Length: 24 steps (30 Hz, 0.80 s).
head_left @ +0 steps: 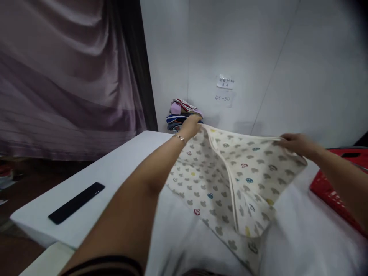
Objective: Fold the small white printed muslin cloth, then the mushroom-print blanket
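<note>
Cream, grey-patterned soft cloth (212,180), raised, unfolded;
left hand (192,127) and right hand (296,144), fingers grasping its far edge; folded multicoloured fabric pile (176,119) farther off.

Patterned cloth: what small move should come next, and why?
Perhaps ease the right hand outward to spread the cloth: the left hand and right hand both hold its upper edge, but a pale-trimmed fold runs down between them and the lower part hangs rumpled.
</note>
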Each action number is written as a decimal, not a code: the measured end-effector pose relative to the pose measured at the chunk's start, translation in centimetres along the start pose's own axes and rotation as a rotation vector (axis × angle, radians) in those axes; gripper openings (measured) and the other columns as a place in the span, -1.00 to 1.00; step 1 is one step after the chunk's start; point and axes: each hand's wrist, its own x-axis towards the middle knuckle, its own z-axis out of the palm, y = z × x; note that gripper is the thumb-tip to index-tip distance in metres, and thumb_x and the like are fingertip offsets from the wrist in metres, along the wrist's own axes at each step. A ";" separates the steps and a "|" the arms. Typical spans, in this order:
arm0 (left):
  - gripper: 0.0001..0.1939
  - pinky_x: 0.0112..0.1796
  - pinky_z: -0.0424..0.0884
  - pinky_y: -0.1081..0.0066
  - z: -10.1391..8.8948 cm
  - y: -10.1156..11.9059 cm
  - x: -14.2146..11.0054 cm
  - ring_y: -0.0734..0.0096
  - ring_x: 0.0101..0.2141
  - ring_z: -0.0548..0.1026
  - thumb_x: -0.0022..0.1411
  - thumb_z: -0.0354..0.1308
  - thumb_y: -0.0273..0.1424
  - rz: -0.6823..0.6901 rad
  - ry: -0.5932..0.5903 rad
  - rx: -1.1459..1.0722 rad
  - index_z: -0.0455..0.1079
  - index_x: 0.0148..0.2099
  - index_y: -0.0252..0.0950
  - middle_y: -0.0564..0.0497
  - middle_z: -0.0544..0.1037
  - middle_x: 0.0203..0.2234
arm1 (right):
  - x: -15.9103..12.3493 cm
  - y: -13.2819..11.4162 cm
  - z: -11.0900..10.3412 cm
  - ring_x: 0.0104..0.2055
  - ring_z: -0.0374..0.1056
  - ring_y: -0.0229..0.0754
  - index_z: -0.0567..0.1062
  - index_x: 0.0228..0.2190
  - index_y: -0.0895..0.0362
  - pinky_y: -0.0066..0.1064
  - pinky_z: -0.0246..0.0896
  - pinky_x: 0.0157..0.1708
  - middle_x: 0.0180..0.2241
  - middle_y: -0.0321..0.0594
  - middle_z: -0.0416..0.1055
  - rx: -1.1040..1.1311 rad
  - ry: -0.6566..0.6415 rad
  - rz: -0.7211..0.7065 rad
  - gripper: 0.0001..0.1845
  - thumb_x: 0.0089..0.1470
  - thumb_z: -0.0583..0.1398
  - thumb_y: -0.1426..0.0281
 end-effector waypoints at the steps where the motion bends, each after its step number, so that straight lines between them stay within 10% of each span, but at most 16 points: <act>1: -0.74 0.00 0.24 0.28 0.8 1.1 2.0 0.29 -0.09 0.38 0.21 -0.01 -0.48 -0.042 0.086 -0.026 0.41 -0.09 -0.32 -0.14 0.48 -0.15 | 1.7 0.2 -0.5 -0.40 0.40 -0.16 0.52 -0.20 0.42 -0.35 0.15 -0.38 -0.39 0.07 0.51 -0.148 0.073 0.035 -0.45 -0.06 0.19 0.17; 5: -0.70 0.03 0.23 0.29 4.9 3.4 0.9 0.25 -0.01 0.35 0.19 0.07 -0.39 0.055 -0.004 -0.055 0.38 -0.03 -0.32 -0.14 0.43 -0.03 | 0.1 2.4 3.2 -0.20 0.39 -0.12 0.42 -0.03 0.32 -0.34 0.21 -0.21 -0.07 0.14 0.42 -0.047 0.052 -0.132 -0.45 0.02 0.20 0.22; 9: -0.76 -0.02 0.27 0.27 8.8 0.6 -8.9 0.21 -0.05 0.38 0.20 0.05 -0.32 0.101 -0.354 -0.006 0.42 -0.12 -0.27 -0.10 0.47 -0.09 | -9.4 4.3 10.4 -0.30 0.43 -0.10 0.50 -0.11 0.12 -0.27 0.33 -0.28 -0.24 -0.12 0.52 0.280 -0.420 -0.082 -0.53 0.01 0.16 0.11; 14: -0.76 -0.15 0.32 0.31 10.0 -2.9 -18.0 0.25 -0.19 0.43 0.22 -0.02 -0.30 -0.157 -0.452 -0.109 0.42 -0.21 -0.28 -0.07 0.50 -0.21 | -17.2 4.1 14.3 -0.02 0.33 0.02 0.21 0.18 0.03 -0.20 0.25 -0.06 0.05 -0.14 0.35 0.094 -0.527 -0.068 -0.24 -0.04 0.17 0.06; 18: -0.78 -0.17 0.31 0.34 9.9 -1.7 -20.6 0.32 -0.23 0.43 0.21 -0.03 -0.32 -0.219 -0.418 -0.235 0.41 -0.27 -0.27 -0.02 0.51 -0.28 | -17.3 3.7 16.1 0.24 -0.01 0.08 0.09 0.23 0.05 -0.17 0.00 0.14 0.25 -0.12 0.04 -0.127 -0.456 -0.089 -0.11 -0.12 0.22 0.21; 24: -0.76 -0.13 0.35 0.30 9.4 1.7 -22.5 0.32 -0.24 0.45 0.18 0.00 -0.26 -0.304 -0.346 -0.448 0.43 -0.22 -0.24 -0.01 0.52 -0.27 | -15.3 1.8 16.9 0.04 0.28 0.03 0.34 0.05 0.18 -0.23 0.14 0.04 -0.02 -0.10 0.40 0.275 -0.364 0.117 -0.34 -0.18 0.11 0.45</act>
